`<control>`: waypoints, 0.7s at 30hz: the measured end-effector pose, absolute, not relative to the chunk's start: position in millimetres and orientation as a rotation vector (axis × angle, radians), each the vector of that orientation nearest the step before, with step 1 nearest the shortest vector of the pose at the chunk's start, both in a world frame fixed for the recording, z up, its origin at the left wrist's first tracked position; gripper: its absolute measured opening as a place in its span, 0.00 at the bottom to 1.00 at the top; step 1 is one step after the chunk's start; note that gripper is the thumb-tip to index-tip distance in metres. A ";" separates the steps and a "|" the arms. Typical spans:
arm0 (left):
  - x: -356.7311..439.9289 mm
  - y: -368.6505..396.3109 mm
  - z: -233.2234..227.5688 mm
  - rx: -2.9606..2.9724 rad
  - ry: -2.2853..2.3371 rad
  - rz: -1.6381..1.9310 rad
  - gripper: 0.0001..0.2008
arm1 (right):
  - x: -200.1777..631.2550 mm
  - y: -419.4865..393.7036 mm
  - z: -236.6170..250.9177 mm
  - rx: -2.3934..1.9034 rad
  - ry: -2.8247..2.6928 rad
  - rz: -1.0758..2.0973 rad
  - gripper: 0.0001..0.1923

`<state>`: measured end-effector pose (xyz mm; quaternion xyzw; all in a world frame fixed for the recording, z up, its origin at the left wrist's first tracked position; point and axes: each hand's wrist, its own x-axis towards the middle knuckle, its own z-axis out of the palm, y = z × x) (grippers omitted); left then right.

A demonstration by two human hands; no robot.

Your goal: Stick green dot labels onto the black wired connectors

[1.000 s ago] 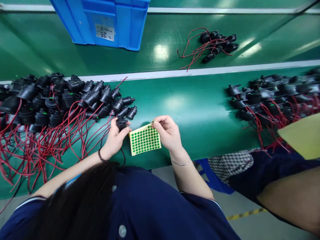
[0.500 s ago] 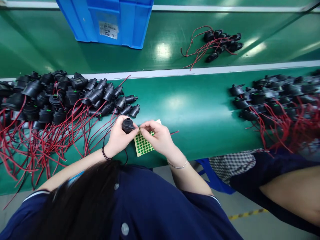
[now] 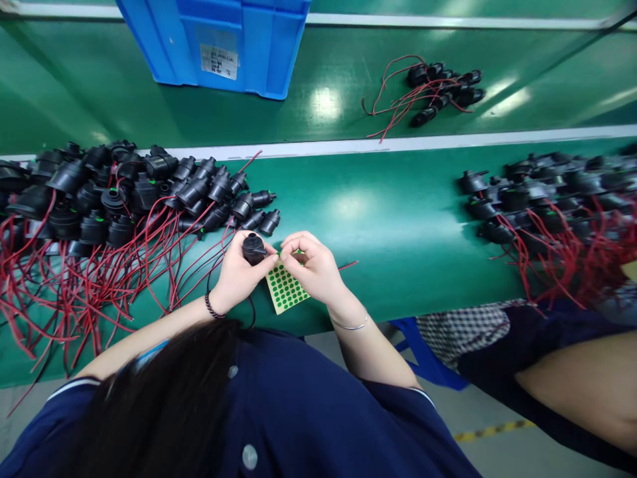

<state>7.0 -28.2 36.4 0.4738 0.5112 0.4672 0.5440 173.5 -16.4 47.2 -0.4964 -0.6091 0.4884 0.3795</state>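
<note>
My left hand (image 3: 233, 275) grips a small black round part (image 3: 254, 248) with a wire trailing from it, held upright above the table's near edge. My right hand (image 3: 313, 265) is pinched at thumb and forefinger right beside that part, touching its side; whether a sticker is between the fingers I cannot tell. Under both hands lies a yellow sheet of green dot stickers (image 3: 284, 291), partly hidden by the right hand. A large heap of black parts with red wires (image 3: 124, 192) lies to the left.
Another heap of black parts with red wires (image 3: 547, 199) lies at the right. A small bundle (image 3: 438, 86) and a blue crate (image 3: 219, 40) sit on the far green belt. Another person's arm (image 3: 577, 392) is at lower right.
My right hand left the sticker sheet's top edge and moved left to the black part. My left hand turned the part upright. The sheet now lies partly under my hands.
</note>
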 end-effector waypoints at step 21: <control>-0.4 -28.3 7.7 1.690 1.340 1.164 0.19 | 160.1 -21.0 44.3 -1.172 -1.341 1.520 0.09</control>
